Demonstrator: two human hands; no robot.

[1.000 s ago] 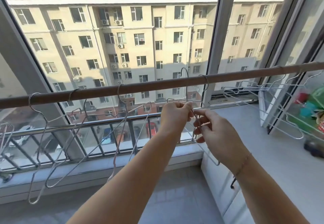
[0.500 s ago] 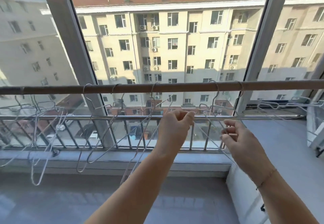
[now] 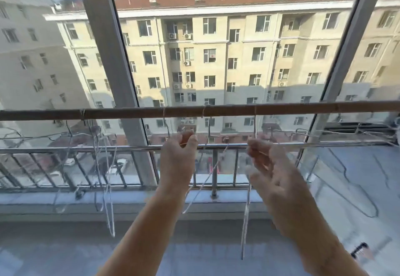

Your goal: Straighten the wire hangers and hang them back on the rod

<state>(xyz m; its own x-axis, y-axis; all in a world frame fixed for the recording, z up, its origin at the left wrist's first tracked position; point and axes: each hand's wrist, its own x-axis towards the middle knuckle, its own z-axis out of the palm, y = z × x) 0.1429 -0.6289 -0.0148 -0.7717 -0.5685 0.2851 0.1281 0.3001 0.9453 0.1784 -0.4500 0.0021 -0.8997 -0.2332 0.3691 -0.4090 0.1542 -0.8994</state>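
A brown rod runs across the window with several thin wire hangers hooked on it. My left hand is raised just below the rod and pinches the wire of one hanger under its hook. To the right, my right hand has its fingers curled on the wire of another hanger, which hangs down edge-on from its hook. A third hanger dangles between my hands. A tangled bunch of hangers hangs at the left. The picture is blurred.
A metal railing and a window post stand behind the rod. More hangers lie along the rod at the right, above a white ledge. A dark object sits at the lower right.
My hands, together on one hanger a second ago, have moved apart, each now on a wire. The view has swung left, bringing the left bunch of hangers further in.
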